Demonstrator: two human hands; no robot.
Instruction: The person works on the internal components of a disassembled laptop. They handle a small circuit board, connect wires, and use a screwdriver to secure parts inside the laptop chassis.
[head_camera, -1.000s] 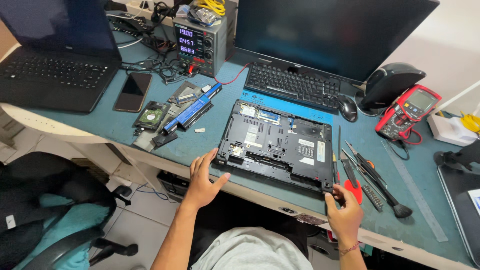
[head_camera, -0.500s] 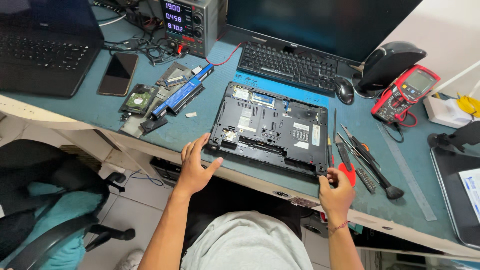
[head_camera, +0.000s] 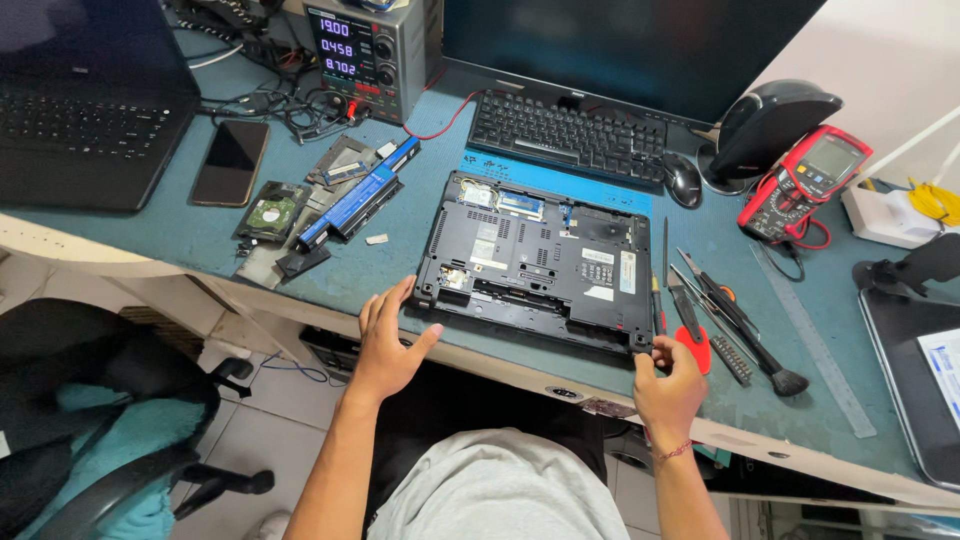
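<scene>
An upturned black laptop base (head_camera: 540, 260) with its bottom cover off lies near the desk's front edge. My left hand (head_camera: 388, 340) rests flat on the desk, fingers spread, thumb touching the base's near left corner. My right hand (head_camera: 668, 385) is curled at the base's near right corner, fingers closed around a red-handled tool (head_camera: 692, 345). A black screwdriver (head_camera: 657, 300) lies along the base's right side.
Right of the base lie several hand tools, a brush (head_camera: 760, 350) and a ruler (head_camera: 815, 340). Also here: a multimeter (head_camera: 805, 185), mouse (head_camera: 684, 181), keyboard (head_camera: 565, 135), battery pack (head_camera: 360, 195), hard drive (head_camera: 268, 212), phone (head_camera: 230, 160), power supply (head_camera: 362, 45), laptop (head_camera: 85, 110). A chair (head_camera: 100, 420) stands left.
The view has shifted down and closer. My left hand has slid to the base's near left corner. My right hand stays at the right corner with the red tool.
</scene>
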